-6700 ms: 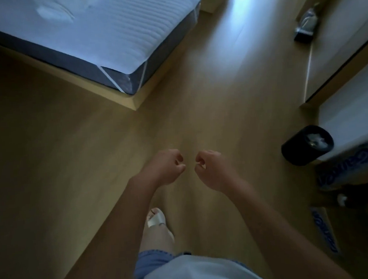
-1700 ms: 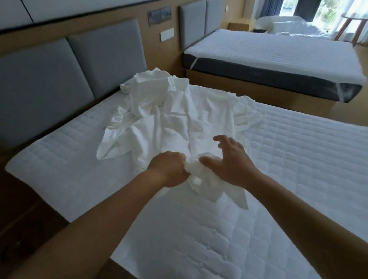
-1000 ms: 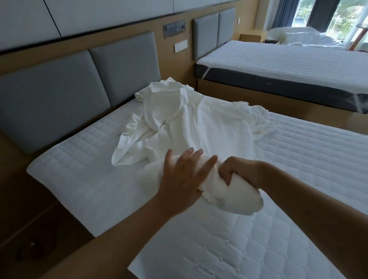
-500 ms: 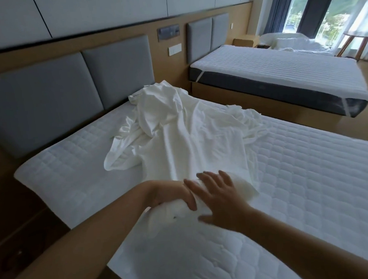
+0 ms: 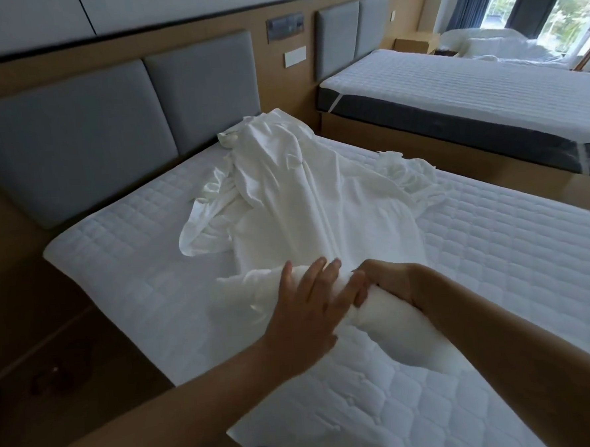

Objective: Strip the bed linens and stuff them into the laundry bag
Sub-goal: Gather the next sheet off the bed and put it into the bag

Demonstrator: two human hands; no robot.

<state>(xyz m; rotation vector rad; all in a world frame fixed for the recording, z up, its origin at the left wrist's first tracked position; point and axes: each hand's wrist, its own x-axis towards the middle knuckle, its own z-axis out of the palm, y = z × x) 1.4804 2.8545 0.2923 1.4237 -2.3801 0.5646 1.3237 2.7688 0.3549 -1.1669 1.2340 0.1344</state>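
A crumpled white sheet (image 5: 306, 202) lies across the near bed's quilted mattress (image 5: 496, 263), stretching from the grey headboard toward me. Its near end is gathered into a thick white roll just in front of me. My right hand (image 5: 390, 283) grips that roll from above, fingers curled round the cloth. My left hand (image 5: 309, 312) lies flat against the roll's left side with its fingers straight and spread. No laundry bag is in view.
A second bed (image 5: 469, 102) with a striped white pad and dark mattress stands to the right across a narrow wooden gap. White bedding (image 5: 493, 45) is heaped by the window beyond it. Grey headboard panels (image 5: 108, 131) back the near bed. Dark floor lies at left.
The hands have swapped roles: the right hand, flat on the sheet half a second ago, now grips the gathered roll, and the left hand has opened flat against it. More sheet is bunched near me.
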